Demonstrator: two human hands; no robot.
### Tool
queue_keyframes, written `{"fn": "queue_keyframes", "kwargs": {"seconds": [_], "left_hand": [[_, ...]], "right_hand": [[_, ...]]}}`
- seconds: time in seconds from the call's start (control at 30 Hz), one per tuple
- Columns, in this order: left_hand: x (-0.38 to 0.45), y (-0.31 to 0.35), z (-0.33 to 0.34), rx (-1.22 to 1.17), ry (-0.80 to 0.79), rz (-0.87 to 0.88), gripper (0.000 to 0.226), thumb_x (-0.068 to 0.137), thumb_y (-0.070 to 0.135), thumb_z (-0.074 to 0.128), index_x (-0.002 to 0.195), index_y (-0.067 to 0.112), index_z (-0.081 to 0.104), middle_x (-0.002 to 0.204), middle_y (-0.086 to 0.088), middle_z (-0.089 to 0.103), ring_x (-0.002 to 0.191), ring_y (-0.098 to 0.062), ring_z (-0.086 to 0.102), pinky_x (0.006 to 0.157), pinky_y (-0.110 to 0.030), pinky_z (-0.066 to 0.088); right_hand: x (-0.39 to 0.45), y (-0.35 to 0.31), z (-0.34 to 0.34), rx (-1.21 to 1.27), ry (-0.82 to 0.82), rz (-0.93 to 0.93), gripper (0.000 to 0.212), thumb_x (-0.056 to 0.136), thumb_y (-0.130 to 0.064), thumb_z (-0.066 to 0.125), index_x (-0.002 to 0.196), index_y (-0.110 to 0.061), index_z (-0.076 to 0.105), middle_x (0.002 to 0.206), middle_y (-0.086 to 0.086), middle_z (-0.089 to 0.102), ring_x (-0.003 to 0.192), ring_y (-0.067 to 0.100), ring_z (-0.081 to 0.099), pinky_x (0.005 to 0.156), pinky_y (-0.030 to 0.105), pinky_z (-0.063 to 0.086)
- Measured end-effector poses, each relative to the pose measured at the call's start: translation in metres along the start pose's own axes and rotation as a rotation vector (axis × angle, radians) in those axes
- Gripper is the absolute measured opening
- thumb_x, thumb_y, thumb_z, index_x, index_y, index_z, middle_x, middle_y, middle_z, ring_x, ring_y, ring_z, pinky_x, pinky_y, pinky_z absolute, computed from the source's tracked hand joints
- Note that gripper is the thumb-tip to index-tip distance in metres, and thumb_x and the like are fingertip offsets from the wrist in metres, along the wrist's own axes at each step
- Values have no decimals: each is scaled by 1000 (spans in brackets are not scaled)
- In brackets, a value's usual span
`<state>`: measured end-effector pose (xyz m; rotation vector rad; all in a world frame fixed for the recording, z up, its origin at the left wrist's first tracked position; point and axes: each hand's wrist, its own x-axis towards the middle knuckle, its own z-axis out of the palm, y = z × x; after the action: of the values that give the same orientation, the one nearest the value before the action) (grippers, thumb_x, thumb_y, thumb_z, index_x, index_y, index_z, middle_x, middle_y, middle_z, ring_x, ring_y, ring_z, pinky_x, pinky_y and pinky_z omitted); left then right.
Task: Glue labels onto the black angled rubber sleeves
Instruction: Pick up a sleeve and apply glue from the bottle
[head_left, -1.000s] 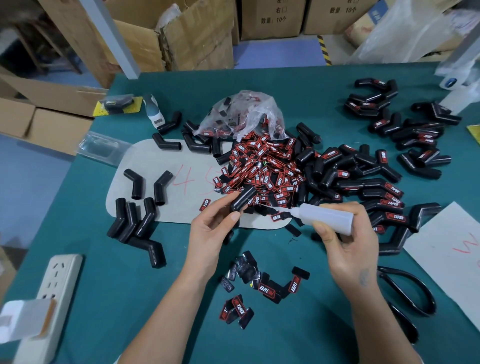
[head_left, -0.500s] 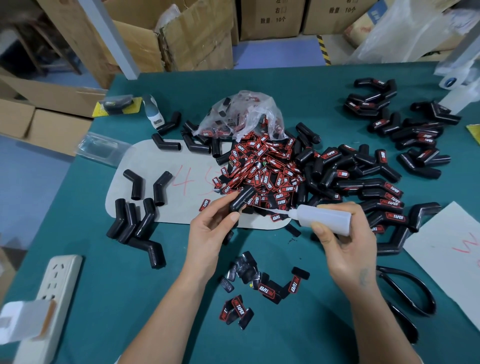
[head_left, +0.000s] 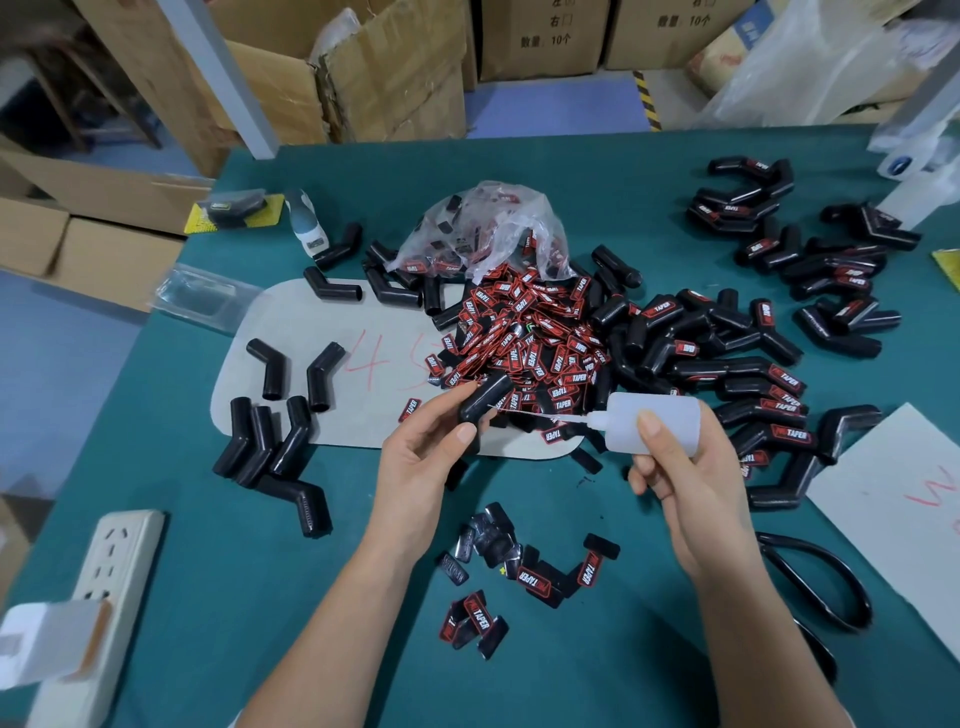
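Observation:
My left hand pinches a black angled rubber sleeve between thumb and fingers, just above the table. My right hand grips a white glue bottle; its thin needle tip points left and touches the sleeve. Behind them lies a heap of red-and-black labels spilling from a clear plastic bag. Several loose labels lie on the green table between my forearms. Bare sleeves lie at left; labelled sleeves are piled at right.
A grey cardboard sheet marked in red lies under the left sleeves. A white power strip sits at the near left edge, black scissors at the near right, a white sheet at right. Cardboard boxes stand behind the table.
The bottle's tip has stayed at the sleeve; both hands have shifted very slightly, and the sleeve has turned a little in my left fingers.

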<state>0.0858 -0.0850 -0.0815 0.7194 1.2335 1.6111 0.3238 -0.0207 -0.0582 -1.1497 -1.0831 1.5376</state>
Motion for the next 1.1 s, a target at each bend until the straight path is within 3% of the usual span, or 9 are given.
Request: {"fn": "queue_keyframes", "kwargs": {"seconds": [0.1, 0.23, 1.1], "left_hand": [[-1, 0, 0, -4, -3, 4, 38, 85, 28, 79, 123, 29, 79, 121, -11, 76, 111, -27, 71, 103, -35, 55], [-1, 0, 1, -10, 3, 1, 38, 84, 28, 80, 122, 29, 79, 122, -9, 76, 111, -27, 71, 99, -31, 55], [1, -4, -2, 14, -3, -1, 41, 86, 25, 80, 127, 25, 77, 123, -13, 76, 114, -30, 72, 99, -30, 54]], "right_hand": [[1, 0, 2, 27, 5, 29, 28, 89, -45, 76, 107, -25, 70, 87, 11, 58, 62, 12, 48, 56, 24, 48], [1, -1, 5, 79, 22, 44, 38, 88, -38, 72, 115, -13, 64, 86, 5, 62, 61, 10, 48, 52, 22, 47], [0, 0, 5, 47, 10, 23, 30, 88, -43, 73, 109, -23, 68, 82, 6, 58, 61, 10, 48, 54, 23, 48]]}}
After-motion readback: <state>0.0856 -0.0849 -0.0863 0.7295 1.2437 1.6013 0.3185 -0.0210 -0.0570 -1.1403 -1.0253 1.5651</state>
